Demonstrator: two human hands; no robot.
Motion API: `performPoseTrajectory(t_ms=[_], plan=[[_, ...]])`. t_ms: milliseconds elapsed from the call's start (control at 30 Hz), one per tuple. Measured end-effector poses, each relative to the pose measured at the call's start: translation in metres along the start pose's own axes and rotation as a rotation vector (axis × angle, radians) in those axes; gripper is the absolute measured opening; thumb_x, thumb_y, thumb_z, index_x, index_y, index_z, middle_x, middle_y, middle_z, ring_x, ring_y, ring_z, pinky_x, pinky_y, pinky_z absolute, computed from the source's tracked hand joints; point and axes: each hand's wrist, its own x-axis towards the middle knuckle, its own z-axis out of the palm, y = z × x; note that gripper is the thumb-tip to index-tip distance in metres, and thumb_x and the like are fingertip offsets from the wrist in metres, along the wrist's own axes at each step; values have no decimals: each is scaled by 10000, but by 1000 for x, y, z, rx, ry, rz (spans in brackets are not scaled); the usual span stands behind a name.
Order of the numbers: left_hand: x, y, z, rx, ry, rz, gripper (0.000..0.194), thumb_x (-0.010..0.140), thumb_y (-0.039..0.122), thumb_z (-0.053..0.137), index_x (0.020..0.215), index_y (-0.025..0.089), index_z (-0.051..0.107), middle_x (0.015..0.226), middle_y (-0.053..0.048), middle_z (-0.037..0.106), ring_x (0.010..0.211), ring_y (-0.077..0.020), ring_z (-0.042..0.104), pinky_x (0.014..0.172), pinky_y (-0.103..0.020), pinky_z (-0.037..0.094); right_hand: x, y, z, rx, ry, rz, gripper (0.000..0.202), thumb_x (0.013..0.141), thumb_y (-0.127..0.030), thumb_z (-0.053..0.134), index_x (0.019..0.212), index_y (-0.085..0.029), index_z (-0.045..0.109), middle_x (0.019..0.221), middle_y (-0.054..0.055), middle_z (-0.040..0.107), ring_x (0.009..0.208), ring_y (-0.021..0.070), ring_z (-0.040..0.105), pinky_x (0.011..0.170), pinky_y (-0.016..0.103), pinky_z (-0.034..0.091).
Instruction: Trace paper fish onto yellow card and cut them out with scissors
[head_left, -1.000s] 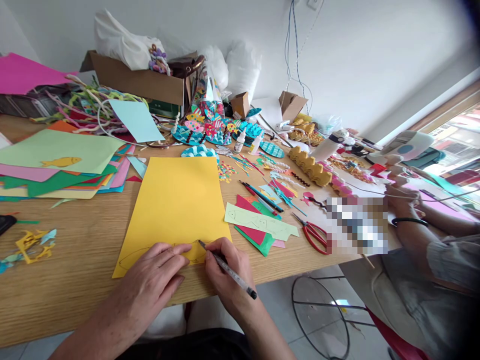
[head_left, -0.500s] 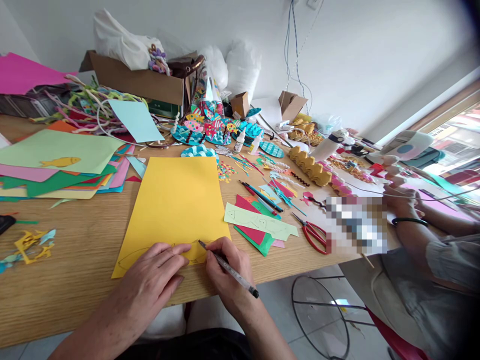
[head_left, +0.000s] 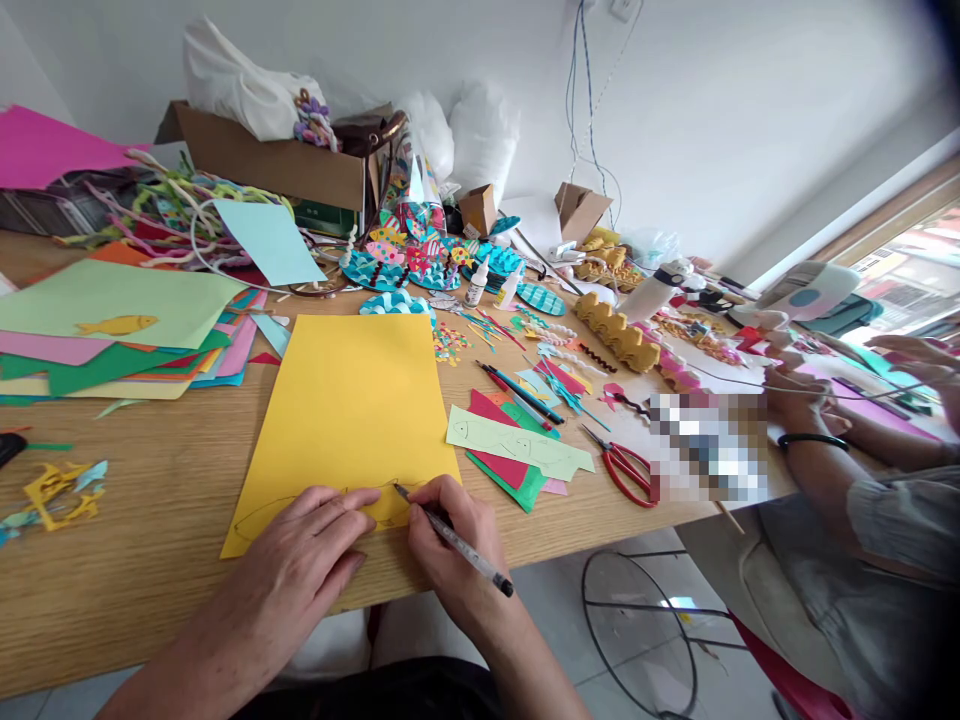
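A sheet of yellow paper [head_left: 360, 400] lies on the table in front of me, with fish outlines drawn along its near edge. My left hand [head_left: 315, 540] rests flat across the lower part of the sheet, fingers stretched out, covering some of the lines. In my right hand [head_left: 454, 535] I grip a pen [head_left: 465, 548] with a clear barrel and black end; its tip touches the paper by a drawn outline. Right of the sheet, a pale green paper strip [head_left: 517, 445] with pencil-thin fish drawings lies over red and green scraps.
Red-handled scissors [head_left: 630, 475] and several pens [head_left: 521, 395] lie to the right. Stacked coloured paper [head_left: 150, 300] fills the left, with a yellow paper fish on top. Decorated blue fish crafts and glue bottles [head_left: 476, 283] stand behind. At far right are another person's hands [head_left: 799, 400].
The pen tip has barely moved along the outline near the paper's lower edge. At far right, another hand has come into view. My left hand stays in place.
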Motion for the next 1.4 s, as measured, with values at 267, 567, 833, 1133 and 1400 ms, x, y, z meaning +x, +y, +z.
performPoseTrajectory(t_ms=[267,567,833,1133,1400], plan=[[1,0,0,3,11,0,198,807,112,432,900,228,565,1053,-9,682,886,-188,613,774,-314,498,0,1,0,9,27,6,117,732,-123,465,724,-198,554,595,-25,613,483,99,522,474,197,368],[-1,-1,1,-13,-19,-26,194,824,144,427,905,224,584,1053,-18,682,906,-195,603,790,-318,495,0,1,3,-5,27,-6,128,729,-120,453,729,-187,562,619,-1,635,527,115,564,501,206,383],[-1,0,1,-29,-11,-27,206,810,113,432,907,229,571,1078,-9,672,914,-189,597,791,-309,492,0,0,0,2,6,7,120,707,-116,461,700,-188,557,582,-21,595,505,109,532,491,203,368],[2,0,0,30,10,17,209,836,126,391,891,215,571,1033,-28,686,884,-183,613,757,-302,503,0,2,1,1,35,3,118,725,-129,456,713,-187,557,576,-25,583,474,100,503,471,200,352],[-1,-1,3,-19,11,-5,198,831,124,414,909,221,568,1061,-15,673,896,-184,593,777,-307,486,0,1,2,3,30,-12,114,720,-124,457,713,-184,554,582,-17,587,498,104,520,485,201,357]])
